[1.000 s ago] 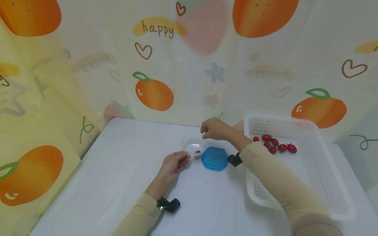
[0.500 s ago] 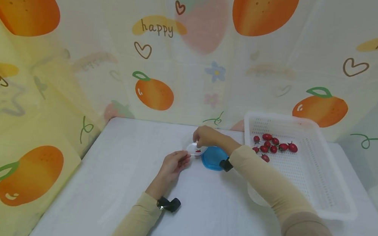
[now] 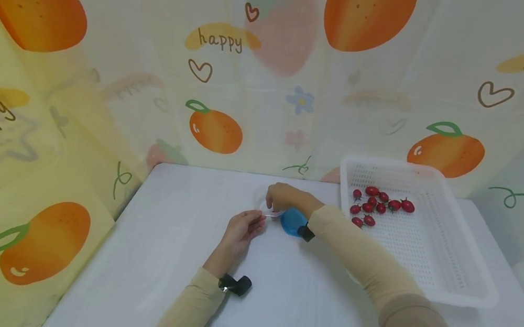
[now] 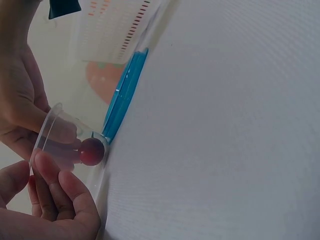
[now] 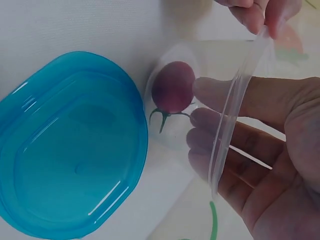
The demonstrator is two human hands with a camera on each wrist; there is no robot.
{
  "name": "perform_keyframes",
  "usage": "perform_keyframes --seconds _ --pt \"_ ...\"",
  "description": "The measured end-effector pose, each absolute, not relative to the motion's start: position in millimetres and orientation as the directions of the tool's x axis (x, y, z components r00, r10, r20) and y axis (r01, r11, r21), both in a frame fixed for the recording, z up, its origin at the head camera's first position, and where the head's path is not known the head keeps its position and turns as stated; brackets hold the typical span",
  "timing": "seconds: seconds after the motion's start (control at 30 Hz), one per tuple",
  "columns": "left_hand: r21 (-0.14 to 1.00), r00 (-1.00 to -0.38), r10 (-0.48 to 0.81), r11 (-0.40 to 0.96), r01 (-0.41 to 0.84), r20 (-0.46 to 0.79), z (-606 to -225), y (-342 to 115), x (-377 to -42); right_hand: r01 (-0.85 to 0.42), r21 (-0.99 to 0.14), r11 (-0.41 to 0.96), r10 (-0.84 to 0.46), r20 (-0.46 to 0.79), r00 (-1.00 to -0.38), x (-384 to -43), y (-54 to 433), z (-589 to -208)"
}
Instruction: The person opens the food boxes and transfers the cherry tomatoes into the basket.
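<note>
My left hand [image 3: 240, 230] pinches the rim of a small clear plastic cup [image 5: 231, 130] between thumb and fingers. A single red cherry tomato [image 5: 173, 86] with a green stem sits at the bottom of the cup. From above, my right hand [image 3: 287, 196] reaches into the cup with its thumb and fingers stretched toward the tomato. In the right wrist view the thumb tip is right at the tomato's side, and the fingers are not wrapped round it. Beside the cup lies a shallow blue see-through plastic dish [image 5: 75, 150], partly covered by the right wrist in the head view.
A white perforated basket [image 3: 443, 244] stands on the right of the white-covered table [image 3: 162, 259]. Several cherry tomatoes [image 3: 381, 208] lie in its far left part. A fruit-printed curtain [image 3: 268, 95] hangs behind the table's back edge.
My right hand has moved left and down from above the blue dish into the clear cup, uncovering more tomatoes in the basket. The left hand keeps its hold on the rim.
</note>
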State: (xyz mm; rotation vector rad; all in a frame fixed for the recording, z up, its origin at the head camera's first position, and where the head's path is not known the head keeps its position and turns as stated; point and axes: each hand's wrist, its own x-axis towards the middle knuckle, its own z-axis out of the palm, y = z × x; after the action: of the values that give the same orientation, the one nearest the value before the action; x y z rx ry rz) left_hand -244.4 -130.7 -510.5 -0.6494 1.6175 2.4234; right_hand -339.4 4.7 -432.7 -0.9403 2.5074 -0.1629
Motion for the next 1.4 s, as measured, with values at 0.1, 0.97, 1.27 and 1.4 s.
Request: perform_keyframes --seconds 0.1,0.97,1.27,1.4 --pt "0.843 -0.896 -0.109 -0.404 -0.355 -0.430 -510.0 -130.4 -243.7 -0.594 -0.252 0.764 -0.642 -0.384 -0.663 -338.7 3.0 -433.7" --pt "0.837 -0.887 -0.109 -0.400 -0.374 -0.448 -507.1 -129.6 -244.1 -0.587 -0.248 0.771 -0.635 -0.373 -0.676 -340.1 -1.3 -445.0" --pt "0.842 -0.889 -0.117 -0.396 -0.367 -0.443 -507.6 -130.0 -243.6 -0.563 -0.289 0.774 -0.633 -0.331 -0.700 -342.3 2.6 -441.2" --pt "0.848 -0.894 -0.118 -0.390 -0.358 -0.432 -507.4 -130.2 -242.6 -0.572 -0.299 0.764 -0.644 -0.316 -0.697 -341.6 7.2 -435.1"
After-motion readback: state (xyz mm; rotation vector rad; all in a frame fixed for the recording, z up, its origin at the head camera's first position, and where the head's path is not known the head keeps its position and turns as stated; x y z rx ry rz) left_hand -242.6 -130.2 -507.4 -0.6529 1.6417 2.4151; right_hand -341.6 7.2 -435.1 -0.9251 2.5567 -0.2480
